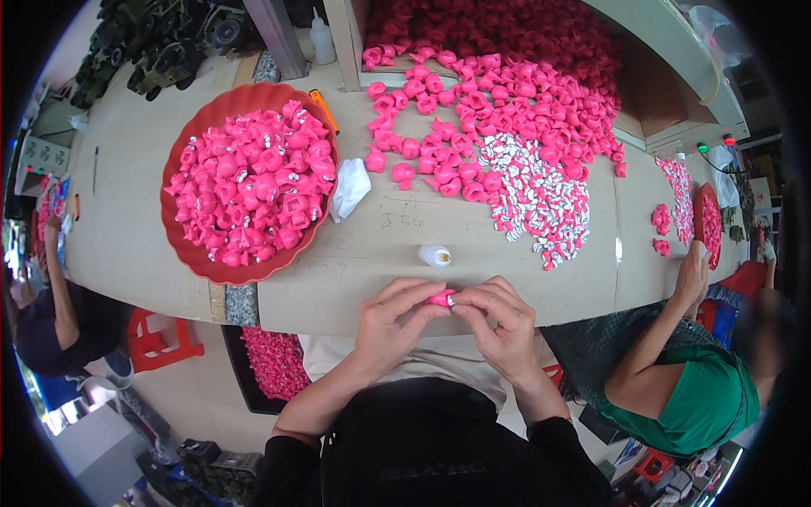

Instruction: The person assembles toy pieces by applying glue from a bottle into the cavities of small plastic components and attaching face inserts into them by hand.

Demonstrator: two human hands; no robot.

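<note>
At the table's near edge my left hand point(390, 324) pinches a pink moulded plastic part point(439, 297) between thumb and fingers. Facing it, my right hand point(500, 323) closes finger and thumb on a small white-and-pink piece point(452, 299), which touches the pink part. Just beyond my hands is a small white bottle point(434, 256) with a brownish tip. Further off lies a pile of small white-and-pink pieces point(541, 203), beside a large heap of hollow pink parts point(541, 106). A red scalloped bowl point(179, 228) on the left holds many pink parts with white bits showing.
A white cloth or tissue point(350, 188) and an orange-handled cutter point(324, 110) lie by the bowl. A squeeze bottle point(322, 40) stands behind. Below the table sits a black bin point(245, 372) of pink pieces. One person in green point(693, 397) works at right, another point(63, 329) at left.
</note>
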